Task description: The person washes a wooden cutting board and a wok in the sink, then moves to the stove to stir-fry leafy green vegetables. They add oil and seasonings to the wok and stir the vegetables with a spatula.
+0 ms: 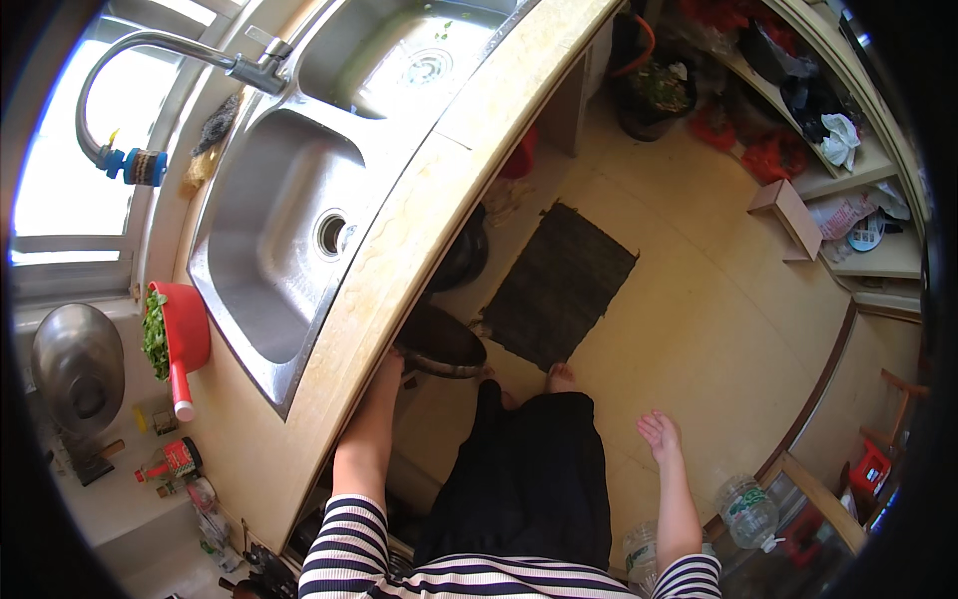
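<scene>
My left hand (395,361) reaches down past the front edge of the countertop (397,247), which hides most of its fingers. Right beside it, a dark round pan (443,337) sticks out from under the counter, tilted. I cannot tell whether the fingers grip its rim. Out to the side over the floor, my right hand (660,434) holds nothing, its fingers stretched out. Above the counter edge lies a steel double sink, with one dry-looking basin (284,202) and another basin (374,56) holding water and bits of green.
A chrome faucet (254,71) arches over the sink. The red dipper (188,329) of leafy greens stands at the counter's corner. A dark mat (561,284) lies on the floor. Around the room are a black waste bin (651,97), shelves (872,176) and large plastic bottles (748,513).
</scene>
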{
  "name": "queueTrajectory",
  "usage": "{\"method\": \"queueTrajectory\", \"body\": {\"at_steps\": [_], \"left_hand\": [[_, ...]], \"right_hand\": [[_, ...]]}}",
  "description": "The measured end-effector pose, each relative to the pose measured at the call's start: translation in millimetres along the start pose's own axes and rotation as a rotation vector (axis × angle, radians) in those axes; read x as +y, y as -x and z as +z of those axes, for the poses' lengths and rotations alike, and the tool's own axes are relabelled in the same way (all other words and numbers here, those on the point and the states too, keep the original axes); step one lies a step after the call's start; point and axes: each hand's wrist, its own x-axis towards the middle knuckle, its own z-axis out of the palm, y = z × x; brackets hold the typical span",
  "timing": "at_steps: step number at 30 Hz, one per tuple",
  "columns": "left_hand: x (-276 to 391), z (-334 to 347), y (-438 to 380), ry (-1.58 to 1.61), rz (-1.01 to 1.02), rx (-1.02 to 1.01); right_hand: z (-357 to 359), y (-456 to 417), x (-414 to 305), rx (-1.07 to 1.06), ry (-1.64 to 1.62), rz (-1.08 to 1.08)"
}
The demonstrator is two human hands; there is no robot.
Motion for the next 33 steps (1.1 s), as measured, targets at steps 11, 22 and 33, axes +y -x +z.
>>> {"method": "queueTrajectory", "body": {"at_steps": [11,22,33], "left_hand": [[18,28,-62,-0.258,0.241,0.081],[12,12,-51,-1.378,0.628,0.265],[-1,1,-32,-2.084,0.667,0.159]], "right_hand": [[-20,18,50,0.001,0.224,0.103],[-29,23,51,0.086,0.304,0.061],[-22,13,57,0.068,0.431,0.009]]}}
